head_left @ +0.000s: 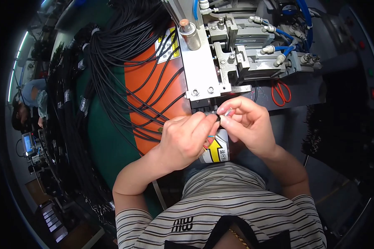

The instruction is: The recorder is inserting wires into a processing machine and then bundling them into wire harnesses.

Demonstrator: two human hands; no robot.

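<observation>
My two hands meet just in front of the metal fixture (201, 70) of a bench machine. My left hand (183, 139) is closed in a pinch, and thin coloured wires (211, 137) in blue, red and yellow stick out below its fingers. My right hand (251, 128) pinches close beside it, with a small silvery piece (228, 112) between thumb and forefinger. A small dark part (218, 118) shows between the fingertips of both hands; its kind is hidden. Black cables (141, 103) run across the orange mat (147, 81) toward my left hand.
Pneumatic cylinders (257, 62) with blue air hoses (305, 20) fill the bench's far right. A red loop-shaped handle (281, 93) lies beside them. Bundled black cables (124, 29) spread over a green mat (97, 137). At far left another person (31, 93) sits.
</observation>
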